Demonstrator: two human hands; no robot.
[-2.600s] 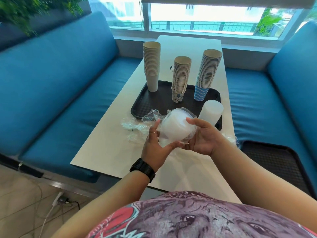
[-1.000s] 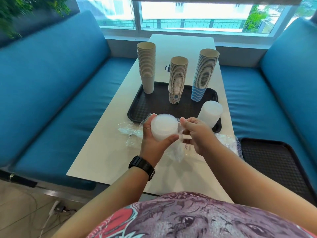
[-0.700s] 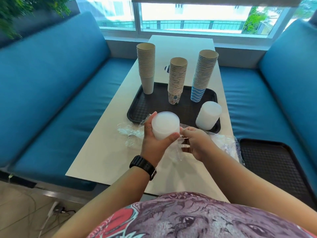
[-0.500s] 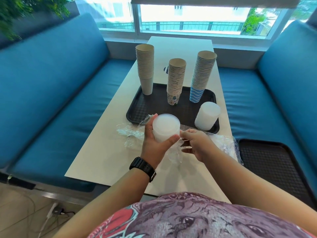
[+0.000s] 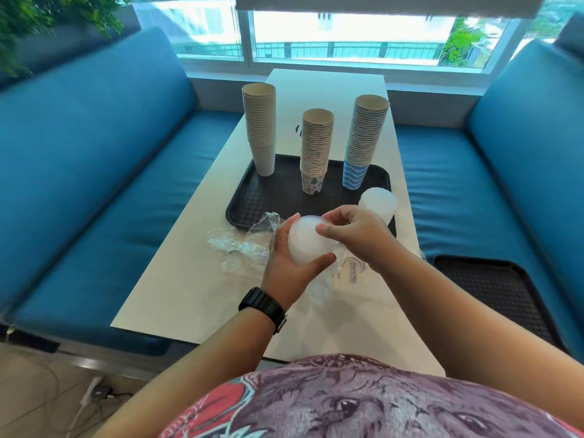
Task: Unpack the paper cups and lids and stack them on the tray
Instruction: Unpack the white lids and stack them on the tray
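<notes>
Left hand (image 5: 289, 267) grips the translucent white plastic lid stack (image 5: 308, 245), long axis near upright; right hand (image 5: 354, 235) pinches its top.

head camera looks forward and down, close over the table (image 5: 196, 289).

A long white table (image 5: 177, 298) runs away toward a wide window (image 5: 347, 36), where bright daylight pours in. Blue padded benches flank it, one on the left (image 5: 94, 191) and one on the right (image 5: 512, 172). Green leaves (image 5: 38, 17) hang at the far left corner. Near left, a pale floor (image 5: 34, 396) carries a cable (image 5: 94, 393).
</notes>
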